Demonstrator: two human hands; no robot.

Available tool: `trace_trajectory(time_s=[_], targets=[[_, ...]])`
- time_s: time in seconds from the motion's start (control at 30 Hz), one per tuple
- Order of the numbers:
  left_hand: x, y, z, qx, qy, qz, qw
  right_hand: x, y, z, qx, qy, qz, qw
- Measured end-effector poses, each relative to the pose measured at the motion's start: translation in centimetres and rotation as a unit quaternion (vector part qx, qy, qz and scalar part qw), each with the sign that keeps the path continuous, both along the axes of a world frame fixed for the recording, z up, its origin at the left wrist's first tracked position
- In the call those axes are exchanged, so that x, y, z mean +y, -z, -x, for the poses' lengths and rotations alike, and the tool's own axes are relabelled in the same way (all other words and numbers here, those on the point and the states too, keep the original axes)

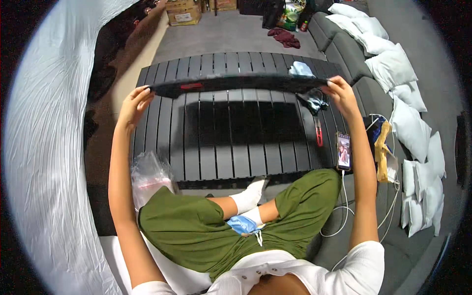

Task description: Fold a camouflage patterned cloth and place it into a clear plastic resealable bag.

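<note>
A long piece of black cloth (pixel 236 83) with a small red patch is stretched level above a dark slatted table (pixel 206 147). My left hand (pixel 135 105) pinches its left end, and my right hand (pixel 342 97) grips the right end. Both arms reach forward, wide apart. The cloth throws a dark shadow on the slats. Close to my right hand lie a crumpled dark bundle (pixel 315 101), a pale blue bundle (pixel 301 69) and red-handled thread snips (pixel 319 136). A light blue cloth (pixel 242 225) rests at my crossed legs.
A lit phone (pixel 343 151) with a white cable sits by my right knee. Clear plastic bags (pixel 150 172) lie beside my left knee. Several white pillows (pixel 410 125) line the grey sofa (pixel 346 54) on the right. White sheeting (pixel 54 147) hangs at left; cardboard boxes (pixel 183 12) stand far back.
</note>
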State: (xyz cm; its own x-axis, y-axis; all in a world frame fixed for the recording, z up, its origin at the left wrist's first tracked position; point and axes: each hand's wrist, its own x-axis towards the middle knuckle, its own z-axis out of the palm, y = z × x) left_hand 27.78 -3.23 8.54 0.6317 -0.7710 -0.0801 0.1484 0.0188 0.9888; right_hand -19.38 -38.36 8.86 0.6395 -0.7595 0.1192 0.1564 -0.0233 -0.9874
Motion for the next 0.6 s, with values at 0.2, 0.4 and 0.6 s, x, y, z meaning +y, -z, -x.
trace_trajectory(time_s=[0.2, 0.4, 0.6], targets=[[1.7, 5.9, 2.4, 0.012, 0.024, -0.024, 0.999, 2.4, 6.0, 3.7, 0.139, 0.018, 0.039, 0.989], [4.6, 11.9, 4.1, -0.07, 0.157, -0.219, 0.96, 5.5, 13.4, 5.1, 0.263, -0.082, 0.061, 0.959], [7.4, 12.3, 5.2, -0.18, 0.285, -0.231, 0.913, 7.4, 13.4, 7.1, 0.297, -0.147, -0.001, 0.943]])
